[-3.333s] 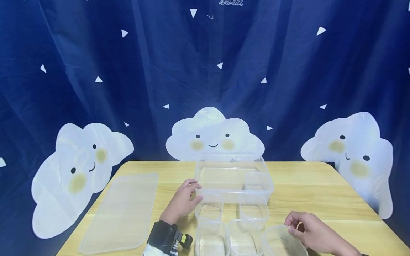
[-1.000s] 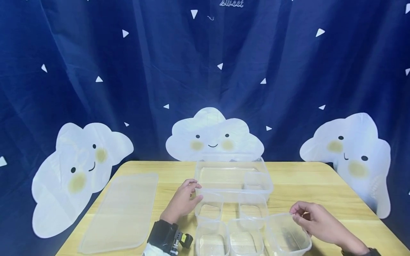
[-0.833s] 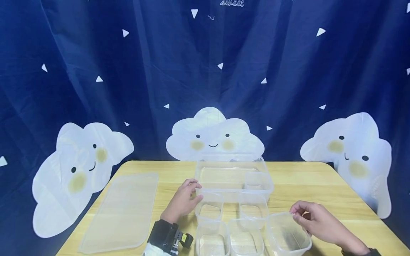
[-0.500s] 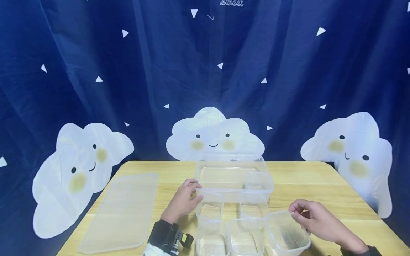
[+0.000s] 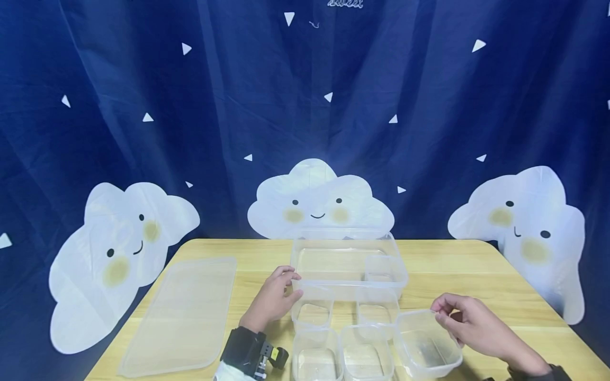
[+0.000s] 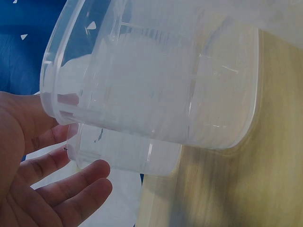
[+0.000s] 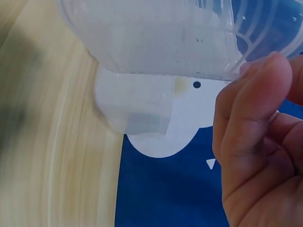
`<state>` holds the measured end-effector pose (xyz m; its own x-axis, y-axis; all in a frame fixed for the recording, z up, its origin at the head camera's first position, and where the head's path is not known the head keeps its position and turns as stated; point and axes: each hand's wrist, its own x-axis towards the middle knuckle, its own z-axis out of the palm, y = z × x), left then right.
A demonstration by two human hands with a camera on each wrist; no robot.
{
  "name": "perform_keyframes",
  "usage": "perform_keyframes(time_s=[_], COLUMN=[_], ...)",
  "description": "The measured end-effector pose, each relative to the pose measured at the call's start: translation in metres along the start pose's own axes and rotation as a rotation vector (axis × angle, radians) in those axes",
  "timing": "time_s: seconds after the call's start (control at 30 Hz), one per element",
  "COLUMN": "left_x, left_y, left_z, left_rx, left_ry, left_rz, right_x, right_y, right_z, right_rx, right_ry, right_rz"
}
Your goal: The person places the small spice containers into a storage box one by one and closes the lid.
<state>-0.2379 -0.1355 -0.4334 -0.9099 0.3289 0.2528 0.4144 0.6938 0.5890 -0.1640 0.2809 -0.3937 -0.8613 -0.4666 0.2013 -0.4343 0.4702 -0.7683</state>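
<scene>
My right hand (image 5: 469,324) pinches the rim of a clear square plastic food container (image 5: 425,344) at the table's front right. The right wrist view shows the thumb and fingers closed at that container's (image 7: 161,38) edge. Near the middle, my left hand (image 5: 271,301) has its fingers loosely bent beside a small container (image 5: 312,309) and the big clear box (image 5: 344,292). Seen from the left wrist, the fingers (image 6: 78,184) spread around a container's (image 6: 156,90) rim side without gripping it. Another small container (image 5: 380,270) stands inside the big box at its right.
More clear containers stand upright in front of the box: one at its right front (image 5: 377,313), two nearer, left (image 5: 316,354) and right (image 5: 366,353). A flat translucent lid (image 5: 183,312) lies on the wooden table (image 5: 476,280) at left. A blue curtain (image 5: 305,95) hangs behind.
My right hand has shifted the held container a little farther from me; compared with the oldest frame, it also sits farther right. My left hand and the other containers have stayed put.
</scene>
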Motion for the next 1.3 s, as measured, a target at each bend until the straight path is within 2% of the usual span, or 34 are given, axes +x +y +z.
perform_keyframes(time_s=[0.93,1.2,1.3], left_x=[0.001,0.001,0.001], left_y=[-0.003,-0.002,-0.002], left_z=[0.001,0.000,0.000], left_rx=[0.003,0.004,0.003], left_ry=[-0.007,-0.011,-0.014], left_rz=[-0.001,-0.007,-0.009], right_x=[0.005,0.006,0.007], right_y=[-0.011,-0.015,-0.015], right_z=[-0.005,-0.008,-0.009], right_rx=[-0.060,-0.047,-0.050], right_ry=[0.064,0.056,0.058], right_rz=[-0.058,-0.020,-0.032])
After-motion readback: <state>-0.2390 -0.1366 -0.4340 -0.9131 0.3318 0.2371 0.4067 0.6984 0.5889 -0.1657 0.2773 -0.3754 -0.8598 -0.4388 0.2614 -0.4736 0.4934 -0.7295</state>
